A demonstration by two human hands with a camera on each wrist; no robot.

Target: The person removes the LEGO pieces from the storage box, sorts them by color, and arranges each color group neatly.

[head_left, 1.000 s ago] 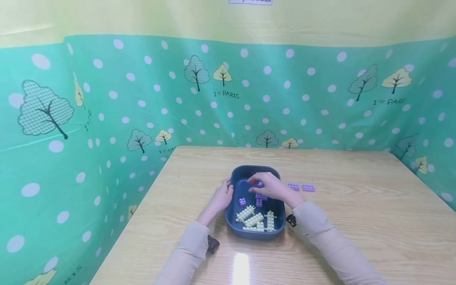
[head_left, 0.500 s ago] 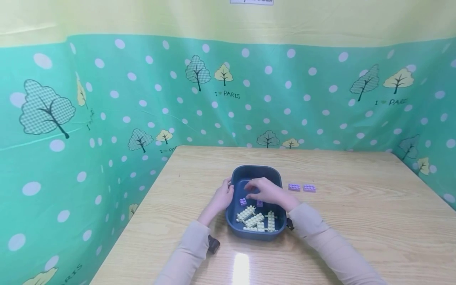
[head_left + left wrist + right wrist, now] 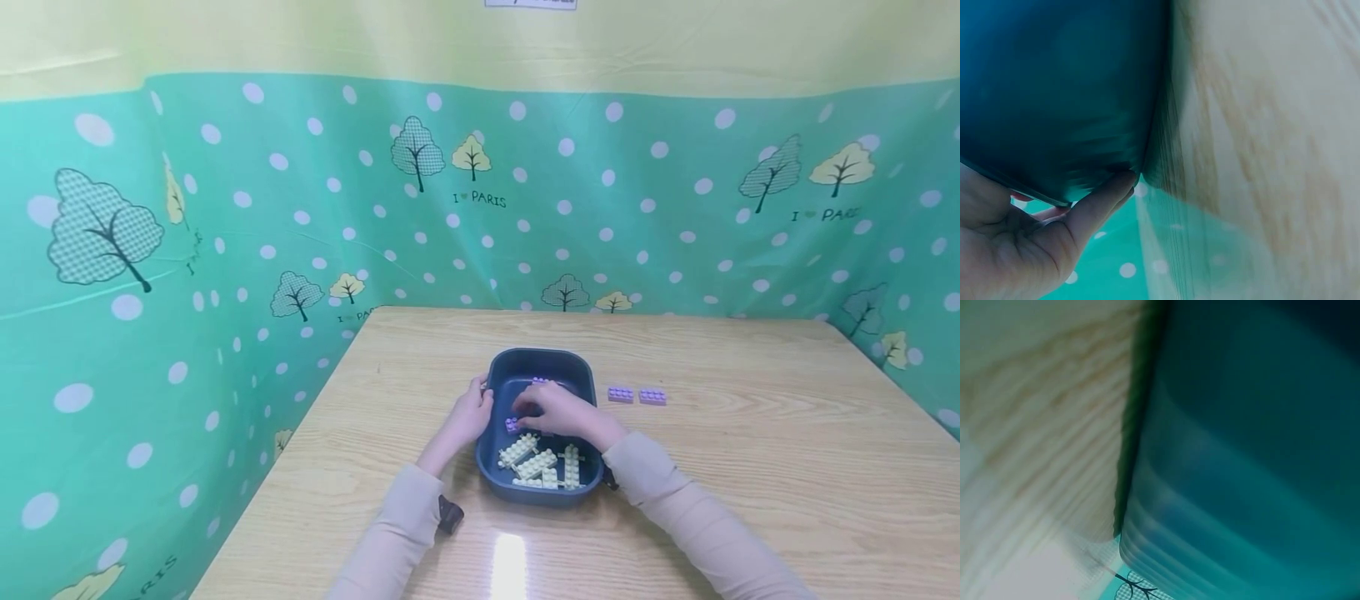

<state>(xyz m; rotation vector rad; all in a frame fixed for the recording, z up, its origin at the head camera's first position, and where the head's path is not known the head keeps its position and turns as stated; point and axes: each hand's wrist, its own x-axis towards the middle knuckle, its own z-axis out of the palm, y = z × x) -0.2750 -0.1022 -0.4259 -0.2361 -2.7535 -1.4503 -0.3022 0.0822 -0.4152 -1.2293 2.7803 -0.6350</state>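
Observation:
A dark blue plastic bin (image 3: 540, 497) stands on the table. My left hand (image 3: 469, 414) holds its left wall near the rim; the left wrist view shows fingers (image 3: 1100, 203) against the outer wall. My right hand (image 3: 558, 410) reaches inside over the right rim, thumb and fingers bent with a gap between them. Its fingertips are close to a small purple toy brick (image 3: 512, 426); whether they touch it cannot be told. Another purple brick (image 3: 540, 381) shows behind that hand, which hides part of the bin floor. Pale cream brick pieces (image 3: 536, 464) lie at the near end.
Two purple bricks (image 3: 620, 395) lie side by side on the wooden table (image 3: 750, 442), right of the bin. A green dotted curtain (image 3: 337, 208) closes off the back and sides. The right wrist view shows mainly the bin's outer wall (image 3: 1241, 487).
My right hand has moved left and nearer within the bin, down toward the small purple brick, uncovering a purple brick behind it. My left hand has stayed on the bin's wall.

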